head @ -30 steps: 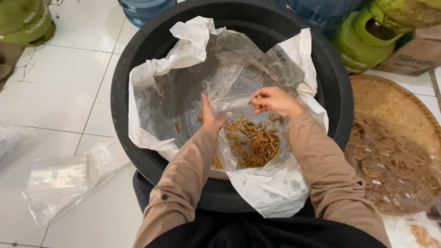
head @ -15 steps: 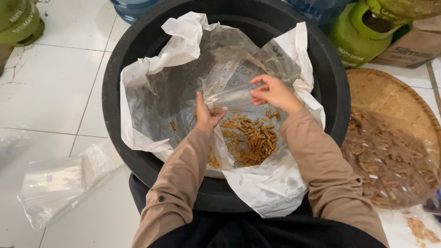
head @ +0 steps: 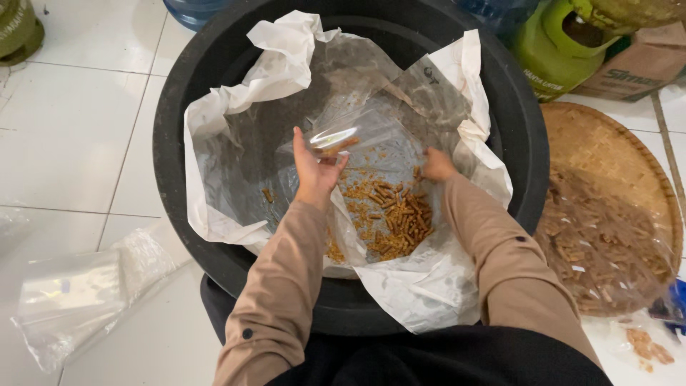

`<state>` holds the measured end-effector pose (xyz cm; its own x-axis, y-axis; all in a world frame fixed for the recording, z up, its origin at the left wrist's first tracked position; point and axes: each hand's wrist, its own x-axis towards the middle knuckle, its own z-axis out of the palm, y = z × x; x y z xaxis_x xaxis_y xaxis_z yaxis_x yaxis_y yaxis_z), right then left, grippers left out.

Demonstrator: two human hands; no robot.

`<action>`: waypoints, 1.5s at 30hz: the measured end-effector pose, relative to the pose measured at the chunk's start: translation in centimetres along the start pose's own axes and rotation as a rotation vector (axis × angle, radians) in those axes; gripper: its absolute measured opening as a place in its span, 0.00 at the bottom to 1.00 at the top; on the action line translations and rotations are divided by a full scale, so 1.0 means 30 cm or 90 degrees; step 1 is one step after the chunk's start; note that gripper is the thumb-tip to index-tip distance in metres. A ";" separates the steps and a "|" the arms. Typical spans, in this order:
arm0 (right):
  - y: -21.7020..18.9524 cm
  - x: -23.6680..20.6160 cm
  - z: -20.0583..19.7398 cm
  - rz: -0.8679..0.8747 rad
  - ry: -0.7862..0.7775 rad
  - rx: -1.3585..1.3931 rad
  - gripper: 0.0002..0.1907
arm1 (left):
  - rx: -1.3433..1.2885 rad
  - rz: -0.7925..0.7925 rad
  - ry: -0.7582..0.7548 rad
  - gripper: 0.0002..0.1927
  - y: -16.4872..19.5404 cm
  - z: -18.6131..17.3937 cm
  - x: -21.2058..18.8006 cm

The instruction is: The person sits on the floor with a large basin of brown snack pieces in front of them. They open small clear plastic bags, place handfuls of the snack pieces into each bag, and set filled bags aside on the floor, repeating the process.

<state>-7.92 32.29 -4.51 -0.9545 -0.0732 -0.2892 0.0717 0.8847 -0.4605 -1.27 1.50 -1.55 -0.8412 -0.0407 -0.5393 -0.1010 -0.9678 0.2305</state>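
left hand point(head: 314, 168) holding clear bag point(head: 343, 136), snack sticks point(head: 389, 214)

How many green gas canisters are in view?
2. One green gas canister stands at the top right, behind the black tub; another is cut off at the top left corner. More may lie out of frame.

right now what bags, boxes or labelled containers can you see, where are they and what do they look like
Small clear bag: held by the left hand over the tub, a few brown sticks inside.
Stack of clear bags: on the white floor, lower left, flat.
Cardboard box: top right, brown with printing.
Green gas cylinder: top right, beside the box, dark lettering.
Blue water jug: top edge, rounded.
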 end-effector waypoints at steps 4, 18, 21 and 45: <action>0.042 -0.025 0.105 -0.047 -0.087 -0.187 0.44 | 0.018 -0.019 0.003 0.47 0.018 0.010 -0.029; 0.063 -0.013 0.225 -0.087 0.133 -0.060 0.07 | 0.021 -0.020 -0.038 0.41 0.035 0.077 -0.087; 0.062 -0.002 0.216 -0.146 0.157 -0.043 0.05 | 0.012 -0.010 -0.039 0.41 0.037 0.083 -0.095; -0.105 -0.104 0.355 -0.275 -0.090 -0.172 0.30 | 0.004 -0.013 -0.015 0.41 0.013 0.080 -0.101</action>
<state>-2.08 24.83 -11.08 -0.8308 -0.5021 -0.2403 -0.4145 0.8462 -0.3350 -0.02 1.84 2.11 -0.8510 -0.0147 -0.5250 -0.1217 -0.9669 0.2243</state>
